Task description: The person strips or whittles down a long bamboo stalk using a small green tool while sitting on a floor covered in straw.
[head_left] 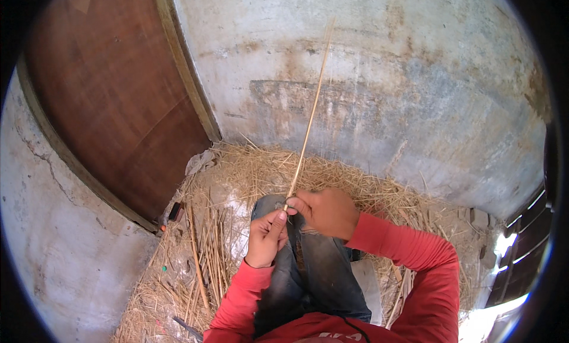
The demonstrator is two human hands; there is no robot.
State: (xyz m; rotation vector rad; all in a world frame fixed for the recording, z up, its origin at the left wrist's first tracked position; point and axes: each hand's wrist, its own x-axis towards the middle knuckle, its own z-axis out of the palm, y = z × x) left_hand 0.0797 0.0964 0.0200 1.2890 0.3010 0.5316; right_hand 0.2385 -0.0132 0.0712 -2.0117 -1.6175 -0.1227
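Observation:
A long, thin straw-coloured stick point(309, 125) slants up and away from my hands, its far tip blurred against the wall. My left hand point(265, 241) pinches its near end between thumb and fingers. Just above, my right hand point(329, 212) is closed at the stick, with the thumb pressed along it and the other fingers curled in. Something thin and dark shows at the right fingertips, too small to name. Both hands are over my knees, in dark, worn trousers point(323, 272).
Loose straw point(338, 177) covers the floor along the stained wall point(367, 76). More long sticks point(204, 248) lie at my left, near a brown door point(112, 100). A small dark block point(176, 211) sits by the door frame. Bricks point(480, 218) stand at the right, beside dark slats point(524, 248).

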